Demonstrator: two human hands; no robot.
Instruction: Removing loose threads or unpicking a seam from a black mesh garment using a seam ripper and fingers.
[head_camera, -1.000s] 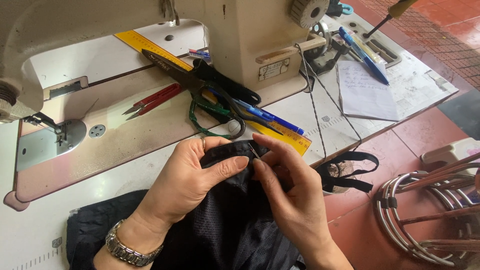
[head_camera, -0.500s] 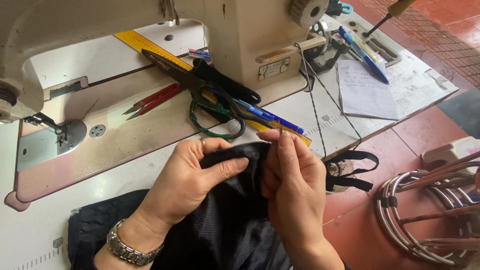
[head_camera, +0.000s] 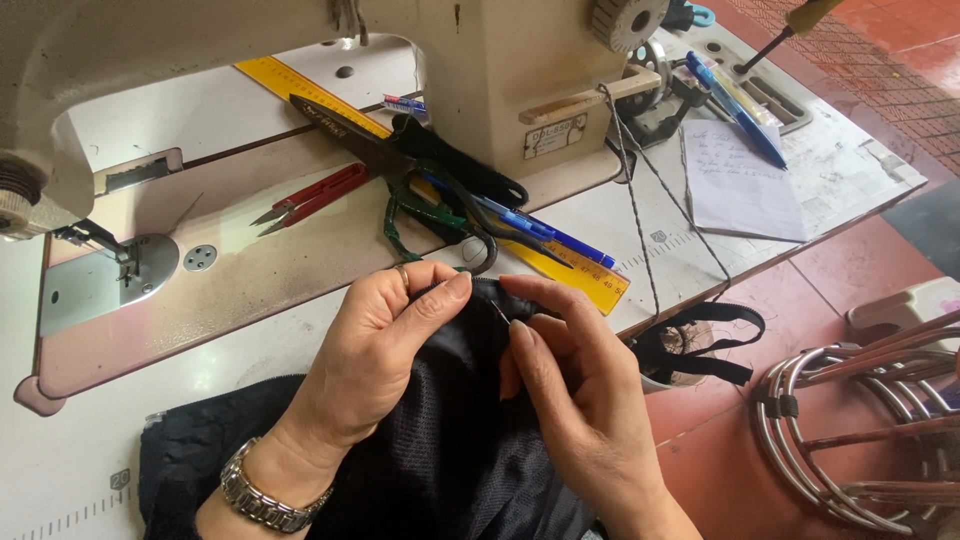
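A black mesh fabric (head_camera: 450, 450) lies over the front of the sewing table and across my lap. My left hand (head_camera: 375, 350), with a ring and a metal wristwatch, pinches the fabric's top edge between thumb and fingers. My right hand (head_camera: 570, 385) grips the same edge just to the right, thumb and forefinger closed on a fold. The two hands almost touch. A black strap (head_camera: 700, 345) trails off the table's right edge.
A cream sewing machine (head_camera: 300, 60) stands behind my hands, needle plate (head_camera: 100, 285) at left. Black scissors (head_camera: 400, 160), red thread snips (head_camera: 310, 195), a yellow ruler (head_camera: 560, 270), blue pens (head_camera: 545, 230) and paper (head_camera: 740, 180) lie on the table. A metal wire rack (head_camera: 860, 430) stands on the red floor at right.
My right hand has shifted along the fabric's edge, turning from palm-down to a fingertip pinch. My left hand holds nearly the same spot.
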